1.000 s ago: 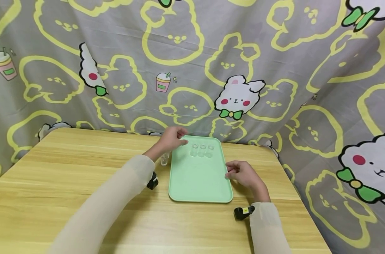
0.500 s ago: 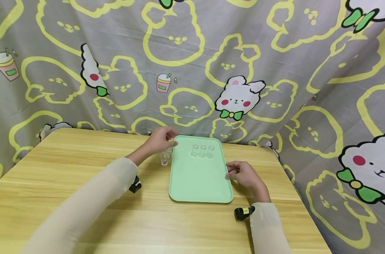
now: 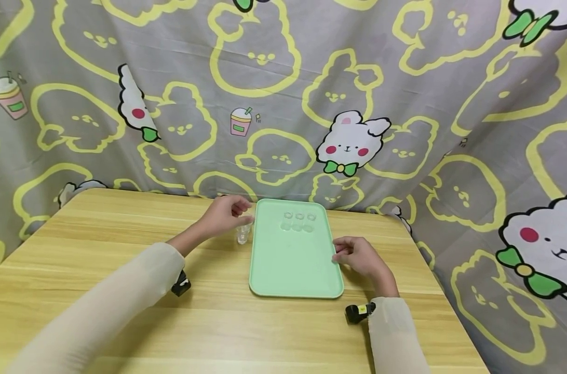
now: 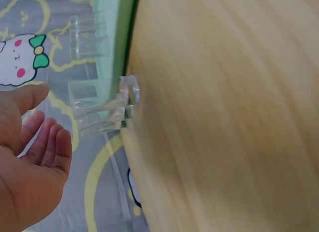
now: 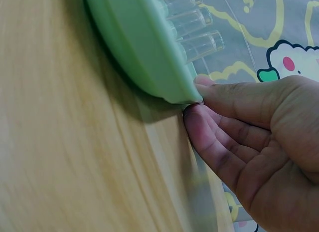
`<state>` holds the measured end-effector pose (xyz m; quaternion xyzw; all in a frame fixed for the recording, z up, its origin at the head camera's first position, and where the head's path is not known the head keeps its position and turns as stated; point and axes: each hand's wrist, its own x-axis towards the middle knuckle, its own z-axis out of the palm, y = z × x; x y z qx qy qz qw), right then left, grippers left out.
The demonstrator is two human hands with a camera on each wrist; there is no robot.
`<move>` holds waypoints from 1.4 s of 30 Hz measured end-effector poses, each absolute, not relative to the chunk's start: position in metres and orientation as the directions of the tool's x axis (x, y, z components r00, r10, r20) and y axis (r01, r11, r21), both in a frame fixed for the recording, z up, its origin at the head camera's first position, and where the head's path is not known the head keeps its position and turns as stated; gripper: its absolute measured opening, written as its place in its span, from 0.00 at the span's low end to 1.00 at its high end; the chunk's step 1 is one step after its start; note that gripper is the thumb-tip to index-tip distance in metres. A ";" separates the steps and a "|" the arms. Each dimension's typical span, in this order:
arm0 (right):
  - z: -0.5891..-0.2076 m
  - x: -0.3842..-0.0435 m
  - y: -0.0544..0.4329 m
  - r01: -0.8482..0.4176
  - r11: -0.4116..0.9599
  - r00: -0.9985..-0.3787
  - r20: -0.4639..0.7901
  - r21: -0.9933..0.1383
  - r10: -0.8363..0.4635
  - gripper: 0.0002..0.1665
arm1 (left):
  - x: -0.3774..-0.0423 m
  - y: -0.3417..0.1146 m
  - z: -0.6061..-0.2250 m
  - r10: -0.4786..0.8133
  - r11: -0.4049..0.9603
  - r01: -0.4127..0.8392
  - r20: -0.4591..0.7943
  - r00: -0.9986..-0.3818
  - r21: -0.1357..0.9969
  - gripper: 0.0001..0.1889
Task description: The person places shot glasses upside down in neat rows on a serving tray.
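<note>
Green tray (image 3: 296, 267), mid-table, near edge toward me on the head feed! Closest on the wooden table (image 3: 208, 332) I see two pale sleeves (image 3: 397, 332), with small black cameras (image 3: 358, 313) at the wrists. Up the tray's right side, and I've got the right hand (image 3: 358, 254) on it: thumb over the rim, fingers beneath, a neat pinch on the right wrist view. Across to the left, clear cups (image 3: 243, 237) stand on the wood just beside the tray's left edge; at least two, but they overlap and I can't call the count. My left hand (image 3: 225, 215) is right by them, fingers loosely bent, thumb apart, nothing in its grasp; whether it brushes a cup, I can't tell. Farther up, three matching cups (image 3: 298, 222) stand upright in a row on the tray, toward its far end. And behind everything hangs the grey curtain (image 3: 274, 156), yellow-outlined animals all over it, a white animal face (image 3: 351, 140) with a green bow among them.
</note>
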<state>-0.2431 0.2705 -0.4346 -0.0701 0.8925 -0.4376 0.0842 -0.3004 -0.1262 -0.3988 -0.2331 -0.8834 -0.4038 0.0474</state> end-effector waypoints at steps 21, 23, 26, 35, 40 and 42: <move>-0.432 -0.244 0.268 -0.052 0.610 -0.975 -0.092 -0.791 -0.202 0.26 | -0.278 -0.144 -0.417 0.367 0.545 0.430 0.256 -0.894 0.720 0.21; -0.433 -0.244 0.268 -0.052 0.609 -0.976 -0.091 -0.791 -0.200 0.26 | -0.277 -0.145 -0.420 0.356 0.540 0.415 0.247 -0.901 0.732 0.21; -0.433 -0.244 0.269 -0.056 0.612 -0.976 -0.087 -0.788 -0.202 0.26 | -0.276 -0.145 -0.423 0.343 0.535 0.399 0.240 -0.908 0.745 0.22; -0.434 -0.243 0.268 -0.042 0.614 -0.978 -0.094 -0.788 -0.188 0.25 | -0.274 -0.145 -0.431 0.333 0.511 0.360 0.207 -0.920 0.780 0.21; -0.434 -0.243 0.269 -0.039 0.615 -0.978 -0.095 -0.788 -0.183 0.25 | -0.275 -0.144 -0.433 0.332 0.496 0.341 0.189 -0.924 0.798 0.21; -0.434 -0.243 0.269 -0.045 0.616 -0.977 -0.093 -0.787 -0.191 0.25 | -0.274 -0.143 -0.433 0.325 0.494 0.330 0.181 -0.928 0.805 0.21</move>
